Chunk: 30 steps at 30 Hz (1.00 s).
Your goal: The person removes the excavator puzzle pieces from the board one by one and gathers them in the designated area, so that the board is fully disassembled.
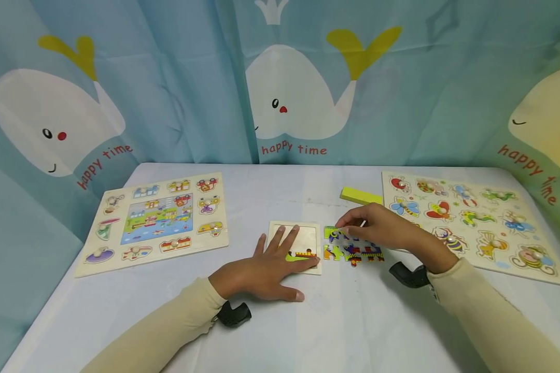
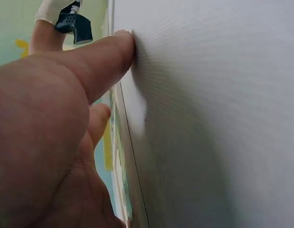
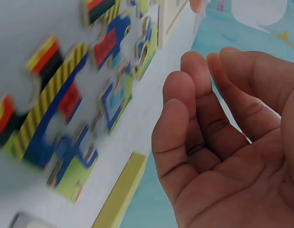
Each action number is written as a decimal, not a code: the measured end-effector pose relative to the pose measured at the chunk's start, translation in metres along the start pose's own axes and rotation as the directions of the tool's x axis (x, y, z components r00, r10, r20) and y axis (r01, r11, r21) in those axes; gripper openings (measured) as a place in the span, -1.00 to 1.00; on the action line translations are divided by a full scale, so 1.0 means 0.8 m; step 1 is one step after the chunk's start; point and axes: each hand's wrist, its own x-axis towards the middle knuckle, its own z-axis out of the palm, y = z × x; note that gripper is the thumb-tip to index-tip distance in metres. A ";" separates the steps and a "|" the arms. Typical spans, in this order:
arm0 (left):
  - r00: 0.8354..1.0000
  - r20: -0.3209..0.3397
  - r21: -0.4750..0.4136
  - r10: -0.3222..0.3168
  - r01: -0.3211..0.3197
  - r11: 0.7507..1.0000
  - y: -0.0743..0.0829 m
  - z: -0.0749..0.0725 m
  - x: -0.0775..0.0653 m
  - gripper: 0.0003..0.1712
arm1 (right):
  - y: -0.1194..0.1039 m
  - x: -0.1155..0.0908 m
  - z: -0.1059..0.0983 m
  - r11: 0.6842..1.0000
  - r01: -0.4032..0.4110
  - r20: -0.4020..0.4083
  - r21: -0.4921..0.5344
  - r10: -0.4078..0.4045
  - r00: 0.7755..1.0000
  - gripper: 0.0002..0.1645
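In the head view my left hand (image 1: 268, 269) lies with spread fingers over a small wooden puzzle tray (image 1: 295, 226). Along the tray's lower part, jigsaw pieces (image 1: 304, 255) in red, yellow and green show partly beneath the fingers. The left wrist view has the thumb (image 2: 109, 54) of that hand against the white tabletop. My right hand (image 1: 373, 225) hovers over loose jigsaw pieces (image 1: 354, 251) to the tray's right. Its fingers are loosely bent, thumb near the index finger, and the right wrist view shows nothing between the fingertips. Those jigsaw pieces (image 3: 66, 104) are blue, yellow-green, red and striped.
A wooden vehicle peg puzzle board (image 1: 210, 181) lies at the left of the table (image 1: 261, 191). At the right is an insect peg puzzle board (image 1: 466, 207), partly behind the right arm. A yellow block (image 1: 360, 196) sits beside it. Behind hangs a whale-print curtain (image 1: 191, 93).
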 end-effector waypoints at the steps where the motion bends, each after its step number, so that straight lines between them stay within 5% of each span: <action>1: 1.000 -0.004 -0.001 0.003 -0.003 1.000 -0.002 0.000 -0.001 -0.17 | -0.001 0.002 0.002 1.000 0.002 0.003 0.004 -0.002 1.000 -0.78; 16: 0.999 -0.015 -0.048 -0.038 0.038 0.998 -0.030 -0.003 -0.040 -0.11 | -0.022 0.036 0.028 0.997 0.063 0.048 0.041 -0.065 0.997 -0.78; 30: 0.998 0.020 -0.028 -0.066 0.066 0.997 -0.029 0.002 -0.042 -0.14 | -0.041 0.065 0.067 0.987 0.094 0.095 0.130 -0.107 0.990 -0.79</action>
